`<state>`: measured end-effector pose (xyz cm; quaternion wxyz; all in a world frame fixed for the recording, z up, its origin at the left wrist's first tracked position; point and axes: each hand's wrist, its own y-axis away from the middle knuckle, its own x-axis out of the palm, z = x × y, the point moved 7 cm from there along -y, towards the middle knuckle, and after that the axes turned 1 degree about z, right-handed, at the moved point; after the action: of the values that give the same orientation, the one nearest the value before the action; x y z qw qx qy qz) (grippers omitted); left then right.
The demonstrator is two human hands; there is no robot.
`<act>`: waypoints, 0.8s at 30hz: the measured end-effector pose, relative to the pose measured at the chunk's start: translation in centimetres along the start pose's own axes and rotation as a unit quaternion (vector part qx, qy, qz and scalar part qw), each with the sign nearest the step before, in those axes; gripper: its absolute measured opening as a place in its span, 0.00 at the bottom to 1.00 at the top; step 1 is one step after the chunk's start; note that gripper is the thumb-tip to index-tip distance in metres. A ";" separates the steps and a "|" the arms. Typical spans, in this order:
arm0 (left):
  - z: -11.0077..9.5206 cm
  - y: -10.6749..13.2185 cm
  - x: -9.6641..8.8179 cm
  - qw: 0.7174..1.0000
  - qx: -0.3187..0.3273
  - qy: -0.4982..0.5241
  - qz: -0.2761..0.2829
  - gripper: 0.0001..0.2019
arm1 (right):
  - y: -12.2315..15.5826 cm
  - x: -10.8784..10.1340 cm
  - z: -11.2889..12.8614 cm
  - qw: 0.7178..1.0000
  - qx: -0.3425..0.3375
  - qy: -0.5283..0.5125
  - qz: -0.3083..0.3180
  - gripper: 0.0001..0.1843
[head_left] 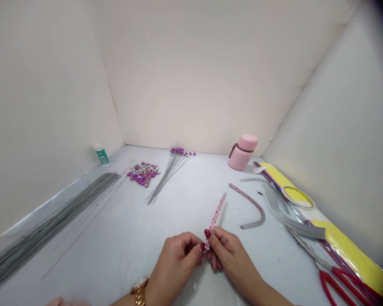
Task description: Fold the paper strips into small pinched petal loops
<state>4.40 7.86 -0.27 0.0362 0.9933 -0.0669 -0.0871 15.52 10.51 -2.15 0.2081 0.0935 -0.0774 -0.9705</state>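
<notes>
My left hand (pixel 177 259) and my right hand (pixel 228 253) meet low in the middle of the view, both pinching the near end of a narrow pink paper strip (pixel 217 212) dotted with red. The strip sticks up and away from my fingertips toward the back of the white table (pixel 121 238). A gold watch (pixel 139 289) sits on my left wrist. A second, curved strip (pixel 252 206) lies just beyond my right hand.
A long bundle of thin grey wires (pixel 51 221) lies along the left. At the back are a pile of small pink and silver beads (pixel 143 173), wires with pink tips (pixel 169 174), a glue bottle (pixel 101 154) and a pink flask (pixel 242 152). Red scissors (pixel 338 280), tape (pixel 298 197) and yellow sheets (pixel 347 246) are on the right.
</notes>
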 end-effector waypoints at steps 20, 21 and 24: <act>1.4 0.1 1.8 0.934 -0.176 0.307 0.054 0.07 | 1.3 -1.0 2.9 0.926 -0.218 0.287 -0.111 0.18; 1.4 0.2 1.8 0.933 -0.176 0.310 0.056 0.07 | 1.3 -0.9 2.9 0.927 -0.219 0.284 -0.110 0.18; 1.3 0.1 1.3 0.956 -0.144 0.253 0.039 0.05 | 1.1 -0.8 2.8 0.947 -0.189 0.243 -0.092 0.18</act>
<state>5.41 7.53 -1.74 0.1978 0.9638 -0.0811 0.1595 16.07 10.15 0.91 0.1444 0.2920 0.1695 -0.9301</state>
